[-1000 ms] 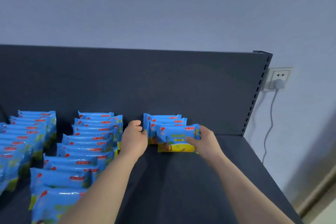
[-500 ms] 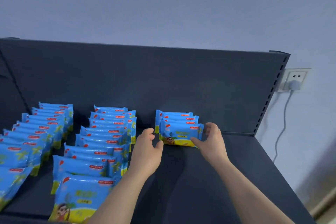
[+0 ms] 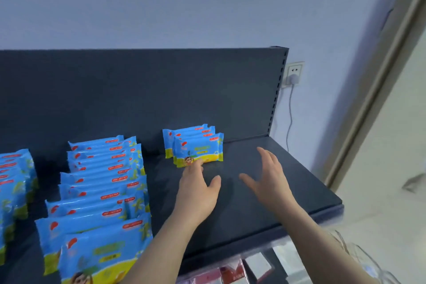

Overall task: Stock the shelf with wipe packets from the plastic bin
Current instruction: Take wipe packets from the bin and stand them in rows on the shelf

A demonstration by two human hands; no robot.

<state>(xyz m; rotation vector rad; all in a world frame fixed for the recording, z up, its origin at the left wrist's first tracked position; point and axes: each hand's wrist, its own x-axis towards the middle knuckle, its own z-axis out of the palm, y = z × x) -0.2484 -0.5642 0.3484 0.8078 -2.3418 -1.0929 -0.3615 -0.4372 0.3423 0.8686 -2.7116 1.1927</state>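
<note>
- Looking through the head view, we see the front wipe packet (image 3: 198, 150) standing upright in a short row at the back of the shelf (image 3: 288, 191).
- Our left grip (image 3: 198, 189) is spread flat with one fingertip touching that packet's lower edge, and our right grip (image 3: 269, 182) hovers beside it, spread and empty.
- We judge the packets light, soft, slick-filmed and quick to topple, so they are best pinched gently across the long sides.

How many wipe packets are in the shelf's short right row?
3: the front packet by the left hand, a second packet behind it, a third packet at the back. Others may be hidden.
</note>
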